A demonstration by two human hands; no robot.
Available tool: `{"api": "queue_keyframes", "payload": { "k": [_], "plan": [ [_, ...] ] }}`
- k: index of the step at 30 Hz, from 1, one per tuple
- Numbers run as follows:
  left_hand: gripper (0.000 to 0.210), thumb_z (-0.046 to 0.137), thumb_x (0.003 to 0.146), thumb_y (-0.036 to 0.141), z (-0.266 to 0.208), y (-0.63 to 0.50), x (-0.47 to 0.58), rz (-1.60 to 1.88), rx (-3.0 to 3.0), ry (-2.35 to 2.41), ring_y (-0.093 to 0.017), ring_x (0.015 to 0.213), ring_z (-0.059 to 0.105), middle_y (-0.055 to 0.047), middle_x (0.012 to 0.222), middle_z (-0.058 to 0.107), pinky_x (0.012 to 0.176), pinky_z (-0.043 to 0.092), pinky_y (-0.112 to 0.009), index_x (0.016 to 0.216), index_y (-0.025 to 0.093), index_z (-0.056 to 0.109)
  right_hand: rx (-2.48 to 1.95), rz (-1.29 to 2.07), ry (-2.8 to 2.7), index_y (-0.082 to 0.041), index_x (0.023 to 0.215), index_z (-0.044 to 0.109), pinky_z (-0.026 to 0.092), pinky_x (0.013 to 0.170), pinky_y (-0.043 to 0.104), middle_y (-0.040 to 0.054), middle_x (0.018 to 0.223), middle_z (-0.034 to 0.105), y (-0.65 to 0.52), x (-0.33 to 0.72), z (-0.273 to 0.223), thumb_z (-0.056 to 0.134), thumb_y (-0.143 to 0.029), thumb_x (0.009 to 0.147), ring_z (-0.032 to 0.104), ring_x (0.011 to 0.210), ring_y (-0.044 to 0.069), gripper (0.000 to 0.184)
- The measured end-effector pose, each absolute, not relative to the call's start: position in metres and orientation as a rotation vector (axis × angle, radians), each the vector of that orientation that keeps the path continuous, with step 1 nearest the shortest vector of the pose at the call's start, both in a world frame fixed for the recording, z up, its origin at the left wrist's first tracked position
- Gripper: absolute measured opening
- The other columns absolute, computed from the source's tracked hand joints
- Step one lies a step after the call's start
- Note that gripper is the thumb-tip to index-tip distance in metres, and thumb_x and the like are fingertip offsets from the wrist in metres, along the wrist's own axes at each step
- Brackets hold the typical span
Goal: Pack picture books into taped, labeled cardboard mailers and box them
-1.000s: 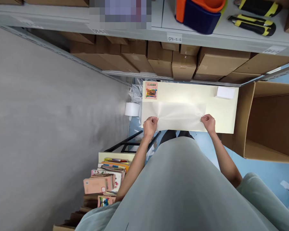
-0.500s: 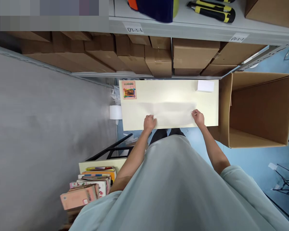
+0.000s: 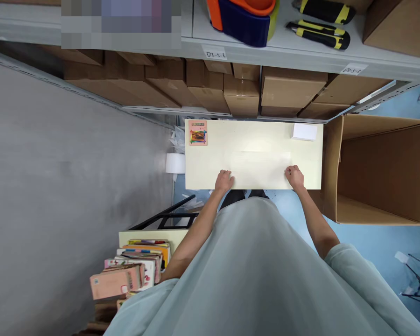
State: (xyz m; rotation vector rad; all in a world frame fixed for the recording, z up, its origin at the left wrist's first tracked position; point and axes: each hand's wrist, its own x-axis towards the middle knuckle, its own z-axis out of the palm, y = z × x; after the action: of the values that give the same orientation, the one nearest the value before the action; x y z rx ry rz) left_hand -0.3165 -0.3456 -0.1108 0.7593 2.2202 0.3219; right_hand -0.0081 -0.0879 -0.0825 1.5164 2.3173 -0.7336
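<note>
A thin, see-through plastic sheet [image 3: 261,168] lies flat on the cream table [image 3: 248,135], nearly blending into its surface. At the sheet's left edge, near the table's front, my left hand [image 3: 224,180] rests with fingers curled onto it. My right hand [image 3: 294,176] pinches the sheet's right edge. A pink booklet [image 3: 198,133] with a colourful picture lies in the far left corner of the table. Toward the far right sits a white box-like block or stack [image 3: 304,131].
A large open cardboard box [image 3: 385,172] stands right of the table. Behind is a shelf [image 3: 231,49] with brown cartons, utility knives [image 3: 320,35] and a blue-orange container [image 3: 245,21]. Stacked books [image 3: 140,266] are at lower left, a white roll [image 3: 175,163] beside the table.
The sheet has gone from hazy and slightly raised to flatter and clearer against the table. Both hands sit slightly lower. The view has shifted, so the scene appears further right.
</note>
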Motion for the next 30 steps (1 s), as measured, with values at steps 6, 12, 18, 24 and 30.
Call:
{"api": "queue_keyframes", "payload": {
  "k": [6,12,18,24,30],
  "plan": [
    [0.037,0.064,0.096,0.022,-0.109,-0.351,-0.320,0.401,0.783,2.155,-0.032,0.134,0.064,-0.018,0.138,0.067,0.126,0.045,-0.042,0.130,0.015,0.076,1.724,-0.886,2.236,-0.017,0.118,0.076,0.055,0.087,0.035,0.0130,0.114,0.080,-0.085,-0.011,-0.071,0.047,-0.022,0.105,0.074,0.092,0.025,0.032],
    [0.033,0.064,0.097,0.019,-0.105,-0.357,-0.327,0.528,0.761,2.106,-0.032,0.133,0.066,-0.017,0.137,0.071,0.124,0.049,-0.045,0.126,0.017,0.078,1.728,-0.874,2.282,-0.018,0.121,0.076,0.059,0.088,0.039,0.0161,0.122,0.081,-0.088,-0.034,-0.053,0.047,-0.027,0.104,0.077,0.095,0.027,0.035],
    [0.027,0.064,0.099,0.019,-0.103,-0.371,-0.344,0.694,0.683,2.070,-0.024,0.113,0.077,-0.012,0.130,0.079,0.104,0.063,-0.038,0.122,0.019,0.079,1.570,-1.066,2.396,-0.020,0.114,0.077,0.061,0.088,0.039,0.0136,0.119,0.083,-0.107,-0.102,-0.050,0.052,-0.030,0.101,0.077,0.089,0.026,0.030],
    [0.029,0.060,0.102,0.018,-0.101,-0.384,-0.412,0.854,0.571,2.201,-0.023,0.112,0.078,-0.013,0.133,0.078,0.098,0.066,-0.037,0.127,0.019,0.075,1.306,-1.348,2.501,-0.020,0.118,0.079,0.066,0.092,0.041,0.0118,0.116,0.084,-0.141,-0.216,-0.057,0.054,-0.034,0.102,0.079,0.090,0.025,0.033],
    [0.035,0.066,0.098,0.019,-0.112,-0.368,-0.517,0.931,0.414,2.391,-0.026,0.111,0.076,-0.017,0.136,0.073,0.097,0.065,-0.040,0.132,0.018,0.072,0.796,-1.410,2.606,-0.020,0.147,0.073,0.056,0.123,0.050,0.0108,0.169,0.058,-0.183,-0.342,-0.067,0.049,-0.030,0.108,0.061,0.150,0.031,0.047]
  ]
}}
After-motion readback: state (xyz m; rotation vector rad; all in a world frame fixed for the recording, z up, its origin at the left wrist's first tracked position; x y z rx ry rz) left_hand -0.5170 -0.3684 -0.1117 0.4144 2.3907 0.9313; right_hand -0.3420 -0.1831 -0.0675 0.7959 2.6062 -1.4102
